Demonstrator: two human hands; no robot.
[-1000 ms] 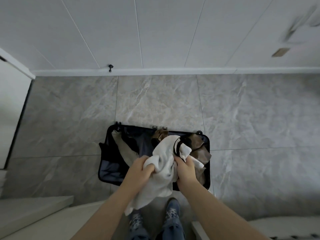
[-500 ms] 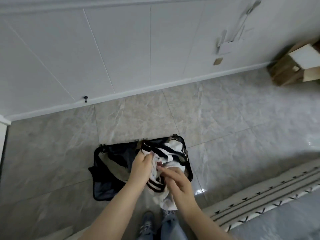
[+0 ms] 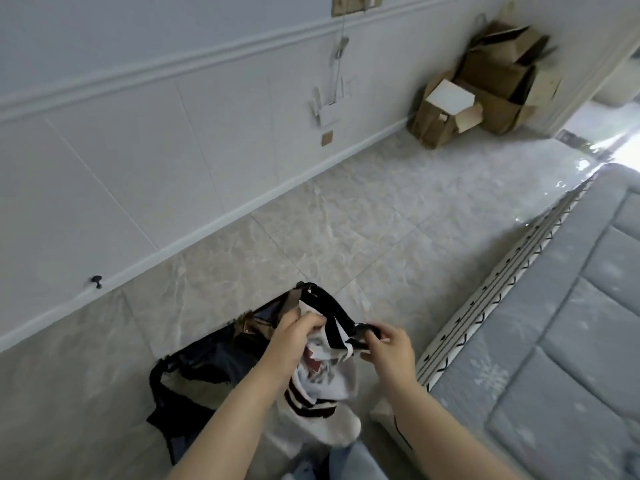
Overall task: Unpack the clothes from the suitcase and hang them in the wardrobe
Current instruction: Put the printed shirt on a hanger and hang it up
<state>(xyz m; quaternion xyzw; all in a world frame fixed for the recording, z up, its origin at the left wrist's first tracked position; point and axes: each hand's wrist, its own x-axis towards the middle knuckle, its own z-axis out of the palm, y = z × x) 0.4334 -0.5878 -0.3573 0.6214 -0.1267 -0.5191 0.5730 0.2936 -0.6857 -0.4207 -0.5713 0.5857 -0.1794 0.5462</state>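
Hands over open suitcase (image 3: 207, 375) on floor | left hand (image 3: 294, 336) and right hand (image 3: 388, 344), fingers curled, grip white black-trimmed garment (image 3: 322, 382) lifted clear | more clothes remain inside | wardrobe unseen, nothing hung yet

Grey marble-tile floor (image 3: 363, 237): open dark suitcase (image 3: 194, 375) at near edge, cardboard boxes (image 3: 485, 91) in far corner by wall.

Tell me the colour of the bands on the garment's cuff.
Dark, black or deep brown, on the white garment; head view shows it.
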